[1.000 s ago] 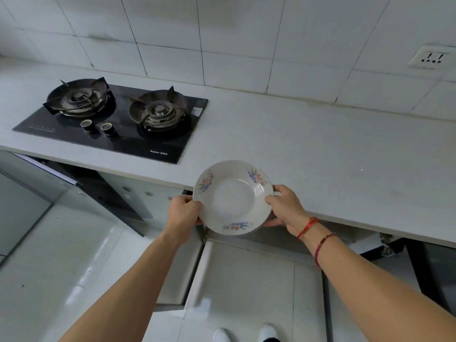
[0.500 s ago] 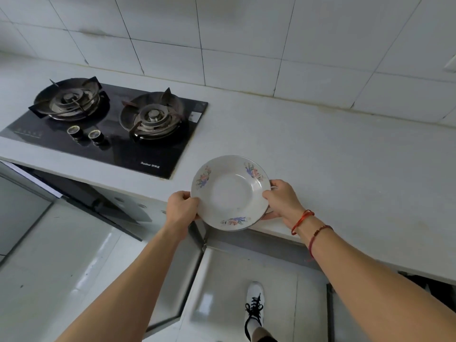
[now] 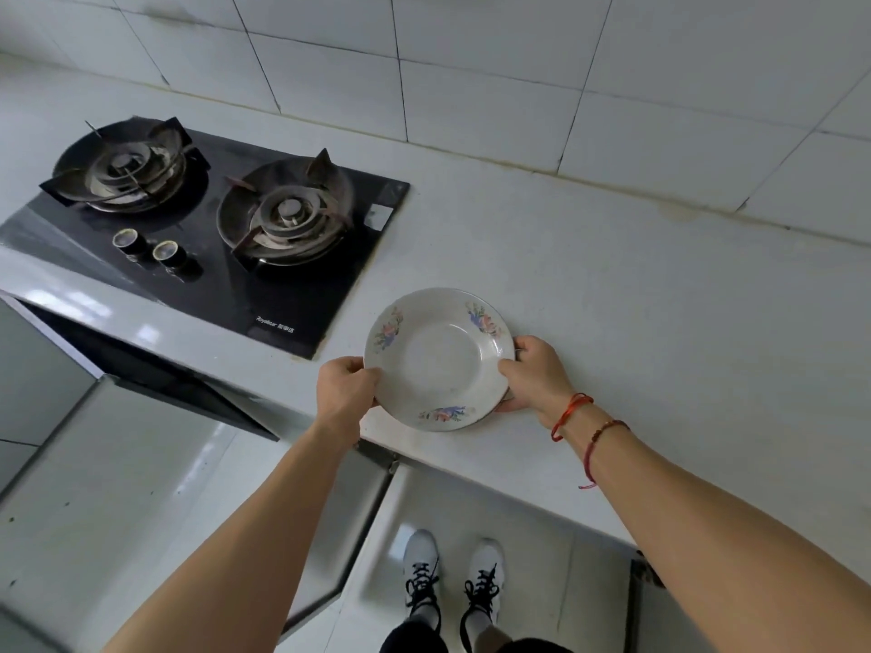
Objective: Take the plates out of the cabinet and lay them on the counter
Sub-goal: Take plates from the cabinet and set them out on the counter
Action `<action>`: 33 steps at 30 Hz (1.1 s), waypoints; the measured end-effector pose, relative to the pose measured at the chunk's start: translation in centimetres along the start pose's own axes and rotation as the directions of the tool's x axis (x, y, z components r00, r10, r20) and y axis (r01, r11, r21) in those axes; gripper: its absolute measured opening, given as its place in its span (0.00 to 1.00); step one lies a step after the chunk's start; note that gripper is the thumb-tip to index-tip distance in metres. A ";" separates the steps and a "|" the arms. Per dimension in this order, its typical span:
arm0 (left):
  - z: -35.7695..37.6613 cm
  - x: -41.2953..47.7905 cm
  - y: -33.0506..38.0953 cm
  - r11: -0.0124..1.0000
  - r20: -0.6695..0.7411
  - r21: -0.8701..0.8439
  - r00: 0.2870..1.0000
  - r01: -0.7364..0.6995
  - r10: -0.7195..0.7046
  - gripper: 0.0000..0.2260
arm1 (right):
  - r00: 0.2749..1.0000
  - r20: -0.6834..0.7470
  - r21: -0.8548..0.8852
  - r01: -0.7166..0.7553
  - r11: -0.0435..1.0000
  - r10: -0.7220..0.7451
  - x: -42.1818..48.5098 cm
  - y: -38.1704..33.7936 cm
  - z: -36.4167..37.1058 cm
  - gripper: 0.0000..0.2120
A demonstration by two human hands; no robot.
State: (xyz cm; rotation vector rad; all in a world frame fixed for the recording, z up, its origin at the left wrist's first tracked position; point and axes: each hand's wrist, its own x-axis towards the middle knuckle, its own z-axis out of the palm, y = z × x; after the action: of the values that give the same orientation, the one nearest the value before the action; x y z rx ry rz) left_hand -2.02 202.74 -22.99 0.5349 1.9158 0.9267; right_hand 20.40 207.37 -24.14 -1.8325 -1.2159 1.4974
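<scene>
Head camera looked down on a pale grey counter backed by a wall of white tiles. A black two-burner gas hob was set into the counter on the left. Below the counter edge a grey cabinet door stood open, and two white shoes with black laces stood on the light floor.

Both hands gripped a white plate with flower prints on its rim. The left hand curled around the near-left edge and the right hand around the right edge, with its thumb on top of the rim. Red and beaded bracelets sat on the right wrist. The plate lay level over the counter, just right of the hob and near the front edge; whether it touched the surface could not be told.

Half a second earlier the plate had hung partly out past the counter's front edge; it had since moved fully over the counter, and a second shoe had come into sight
</scene>
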 end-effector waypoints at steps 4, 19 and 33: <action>0.1 1.6 0.1 1.000 0.029 0.026 1.000 -0.003 0.002 0.09 | 0.998 0.019 0.034 -0.052 0.998 0.052 0.3 -0.5 0.4 0.13; -0.6 3.3 -0.7 0.992 0.076 0.121 0.997 -0.026 0.017 0.09 | 0.995 0.009 0.023 -0.097 0.995 0.097 0.9 0.1 1.8 0.11; -1.9 4.6 1.6 0.951 0.084 0.283 0.991 -0.123 0.103 0.14 | 0.989 -0.151 -0.254 -0.037 0.966 -0.002 1.1 -1.1 0.0 0.23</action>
State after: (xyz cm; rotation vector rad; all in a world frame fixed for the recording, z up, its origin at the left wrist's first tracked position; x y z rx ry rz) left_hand -5.92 206.15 -23.70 0.8453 1.9856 0.6919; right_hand 20.04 208.81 -23.84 -2.0857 -1.3744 1.2306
